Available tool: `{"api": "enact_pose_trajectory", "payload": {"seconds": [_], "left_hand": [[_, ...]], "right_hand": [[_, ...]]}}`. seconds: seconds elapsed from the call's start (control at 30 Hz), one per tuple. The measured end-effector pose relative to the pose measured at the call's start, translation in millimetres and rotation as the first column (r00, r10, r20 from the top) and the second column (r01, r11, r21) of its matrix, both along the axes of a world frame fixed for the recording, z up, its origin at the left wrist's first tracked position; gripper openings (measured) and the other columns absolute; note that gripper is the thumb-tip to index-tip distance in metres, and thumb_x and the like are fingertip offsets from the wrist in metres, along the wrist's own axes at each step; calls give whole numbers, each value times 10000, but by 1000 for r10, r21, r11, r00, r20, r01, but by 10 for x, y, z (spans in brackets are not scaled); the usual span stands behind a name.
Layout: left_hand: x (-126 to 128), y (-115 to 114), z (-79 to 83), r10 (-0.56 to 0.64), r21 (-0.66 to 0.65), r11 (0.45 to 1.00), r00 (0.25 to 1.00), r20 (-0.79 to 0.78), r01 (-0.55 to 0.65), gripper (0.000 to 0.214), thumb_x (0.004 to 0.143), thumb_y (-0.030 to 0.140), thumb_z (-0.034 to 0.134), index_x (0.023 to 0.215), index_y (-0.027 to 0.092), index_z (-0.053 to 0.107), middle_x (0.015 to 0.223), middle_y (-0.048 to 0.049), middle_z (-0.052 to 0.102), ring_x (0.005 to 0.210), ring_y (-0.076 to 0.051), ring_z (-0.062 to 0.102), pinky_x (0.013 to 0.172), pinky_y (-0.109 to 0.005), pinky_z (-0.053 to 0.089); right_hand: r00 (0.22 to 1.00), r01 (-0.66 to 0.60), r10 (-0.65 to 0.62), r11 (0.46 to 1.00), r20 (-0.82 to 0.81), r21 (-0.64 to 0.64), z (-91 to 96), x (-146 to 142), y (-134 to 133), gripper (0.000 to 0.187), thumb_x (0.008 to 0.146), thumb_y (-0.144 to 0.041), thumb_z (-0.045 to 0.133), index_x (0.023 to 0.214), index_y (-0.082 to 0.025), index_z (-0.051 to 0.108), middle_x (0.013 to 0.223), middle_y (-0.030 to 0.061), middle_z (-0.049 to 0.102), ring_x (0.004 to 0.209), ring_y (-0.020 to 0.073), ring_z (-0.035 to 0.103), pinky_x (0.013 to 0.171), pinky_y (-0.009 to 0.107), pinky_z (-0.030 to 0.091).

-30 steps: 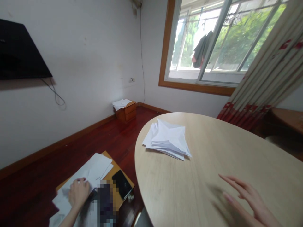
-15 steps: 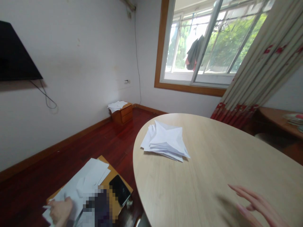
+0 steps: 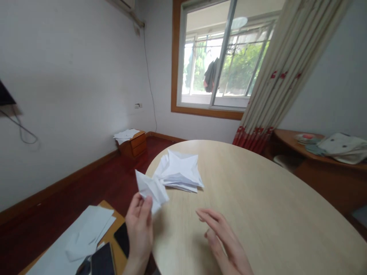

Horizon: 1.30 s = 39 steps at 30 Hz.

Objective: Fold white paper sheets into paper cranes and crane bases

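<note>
My left hand (image 3: 139,225) pinches a folded sheet of white paper (image 3: 151,191) between thumb and fingers, above the round table's left edge. The sheet has creases and pointed corners. Just beyond it lies a pile of folded white papers (image 3: 183,168) with star-like creases on the top one; the held sheet overlaps the pile's near left side in view. My right hand (image 3: 222,236) hovers over the pale wooden table (image 3: 258,191), its fingers extended and a gap between thumb and fingers. Nothing is in it.
At lower left a stool-like wooden surface (image 3: 116,219) bears white sheets (image 3: 86,229), a black phone (image 3: 122,237) and another dark flat device (image 3: 103,259). A small drawer cabinet (image 3: 137,147) with papers stands in the corner. A side desk (image 3: 282,135) holds a cloth bag (image 3: 344,147).
My left hand has risen from the papers at lower left to the table edge, now holding a folded paper. My right hand has moved left in view. The camera has turned right.
</note>
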<state>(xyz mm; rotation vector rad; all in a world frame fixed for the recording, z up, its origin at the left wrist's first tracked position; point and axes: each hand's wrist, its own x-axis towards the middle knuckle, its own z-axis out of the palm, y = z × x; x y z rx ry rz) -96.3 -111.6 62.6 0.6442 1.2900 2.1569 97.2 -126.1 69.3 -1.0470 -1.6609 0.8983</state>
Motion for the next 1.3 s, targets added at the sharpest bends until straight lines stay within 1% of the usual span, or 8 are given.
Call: {"api": "enact_pose_trajectory", "payload": {"seconds": [0.2, 0.33, 0.57, 0.7, 0.97, 1.07, 1.2, 1.3], "left_hand": [[591, -121, -132, -471, -68, 878, 880, 67, 475, 537, 705, 593, 694, 972, 128, 725, 962, -132, 739, 932, -301, 683, 765, -334, 554], [630, -189, -102, -531, -87, 846, 846, -44, 526, 443, 638, 510, 782, 893, 156, 709, 1161, -155, 685, 1030, -333, 660, 833, -354, 547], [594, -203, -82, -602, -162, 796, 790, -112, 584, 267, 693, 383, 776, 741, 157, 641, 1249, -176, 637, 922, -288, 708, 773, -334, 580], [514, -198, -136, -524, -185, 846, 717, -460, 500, 116, 785, 231, 693, 701, 180, 631, 1207, -133, 671, 955, -258, 705, 820, -326, 576], [484, -225, -124, -33, 59, 922, 231, -972, 382, 297, 831, -37, 432, 935, 189, 593, 1300, -123, 607, 1229, -204, 551, 1019, -335, 464], [528, -242, -125, -7, 58, 948, 202, -979, 314, 289, 838, -39, 430, 952, 181, 578, 1304, -141, 598, 1230, -201, 548, 1020, -322, 458], [589, -258, -133, -32, 40, 959, 247, -968, 281, 248, 844, -10, 447, 915, 192, 572, 1299, -137, 604, 1193, -203, 580, 978, -298, 486], [617, -253, -128, -146, -38, 940, 298, -943, 339, 218, 843, 25, 473, 885, 205, 589, 1269, -110, 634, 1152, -213, 612, 948, -305, 506]], "right_hand": [[958, -120, 63, 974, -279, -191, 100, -58, 121, 494, 855, -629, 516, 1076, -227, 699, 991, 85, 690, 637, 160, 602, 606, 271, 522], [944, -154, 62, 952, -325, -265, -16, -6, 112, 536, 859, -651, 490, 1061, -195, 686, 729, 36, 652, 564, 147, 547, 548, 245, 470], [983, -124, 97, 977, -153, -174, 9, 123, 191, 408, 794, -605, 628, 862, -222, 752, 951, 75, 646, 867, 222, 617, 764, 295, 498], [992, -118, 114, 989, -50, -89, 114, 207, 196, 453, 844, -633, 533, 848, -244, 764, 970, 79, 625, 956, 236, 610, 848, 317, 478], [996, -90, 90, 994, -2, -61, 164, 232, 153, 331, 874, -503, 567, 772, -237, 735, 1060, 77, 648, 1005, 227, 639, 780, 267, 521], [987, 73, -92, 987, 134, 140, 81, 211, 113, 277, 900, -349, 549, 724, -232, 728, 982, 72, 694, 888, 208, 677, 766, 267, 517], [915, 244, -363, 846, 177, 474, 8, 208, 45, 179, 877, -239, 576, 773, -221, 721, 847, 67, 724, 772, 204, 682, 731, 277, 511], [922, 256, -365, 827, 131, 500, 60, 232, 43, 146, 855, -216, 599, 743, -218, 691, 905, 75, 714, 832, 207, 678, 750, 271, 514]]}}
